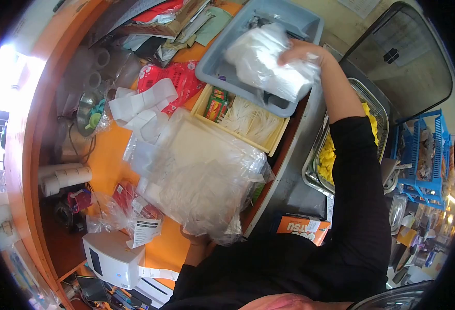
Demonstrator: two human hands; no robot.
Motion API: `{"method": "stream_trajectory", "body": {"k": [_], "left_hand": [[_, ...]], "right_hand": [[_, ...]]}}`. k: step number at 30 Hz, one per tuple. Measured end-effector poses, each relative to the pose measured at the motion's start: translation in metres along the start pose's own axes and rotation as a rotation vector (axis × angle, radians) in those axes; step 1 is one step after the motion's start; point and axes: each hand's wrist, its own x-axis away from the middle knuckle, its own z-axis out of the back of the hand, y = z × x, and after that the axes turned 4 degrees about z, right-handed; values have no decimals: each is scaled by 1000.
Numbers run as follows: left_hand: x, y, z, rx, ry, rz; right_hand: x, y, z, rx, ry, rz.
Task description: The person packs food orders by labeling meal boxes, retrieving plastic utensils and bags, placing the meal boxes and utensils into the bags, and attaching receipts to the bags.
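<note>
Up at the grey plastic bin (212, 80), my right hand (302, 53) grips a bundle of clear plastic bags (269, 62), its fingers closed on the bundle's right side. The bundle lies over the bin and covers much of its inside. My left hand (199, 238) is low on the orange table, at the near edge of a large clear plastic bag (201, 181) with pale, flat contents. The bag's film hides most of its fingers. Between bin and bag stands a yellow tray (243, 138) with white plastic strips and small green-and-red packets.
A white label printer (114, 261), a bagged red item (139, 206) and paper rolls (67, 179) stand on the left. A red packet (173, 77) lies beside the bin. On the right are a metal tray (382, 113) with yellow food, an orange box (302, 229) and a blue rack (418, 160).
</note>
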Motion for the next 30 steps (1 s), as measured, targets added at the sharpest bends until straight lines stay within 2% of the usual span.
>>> {"method": "stream_trajectory", "body": {"k": [1, 2, 5, 6, 8, 10, 11, 15, 17, 20, 23, 26, 28, 29, 30], "left_hand": [[1, 1, 0, 2, 0, 3], [1, 0, 1, 4, 3, 7], [-1, 2, 2, 25, -2, 14], [-3, 2, 2, 37, -6, 16], [-5, 3, 4, 64, -6, 31], [-11, 7, 9, 98, 29, 29], [-18, 13, 15, 117, 55, 13], [-67, 65, 58, 168, 227, -346], [-87, 85, 72, 191, 218, -500], [-99, 81, 63, 270, 60, -361], [-90, 54, 41, 432, -120, -78], [-80, 53, 45, 552, -179, 78], [-85, 68, 58, 571, -127, 172], [-90, 79, 66, 540, -88, 250], [-93, 78, 66, 599, 44, 177]], "right_hand": [[1, 5, -2, -141, -60, 11], [2, 10, -5, -330, -27, 20], [-9, 6, -1, -77, 230, -96], [-9, 6, -2, -178, 150, -72], [-22, 32, -11, -166, 31, 214], [3, -19, -26, -225, -68, 111], [19, -51, -43, -165, -16, -19], [60, -95, -118, -529, -107, 44], [87, -115, -152, -642, -341, 206], [126, -163, -170, -730, -529, 372], [132, -176, -167, -705, -517, 372], [117, -158, -150, -752, -225, 269], [103, -144, -117, -603, 57, 171], [90, -130, -103, -460, 211, 225], [77, -115, -94, -313, 364, 279]]}}
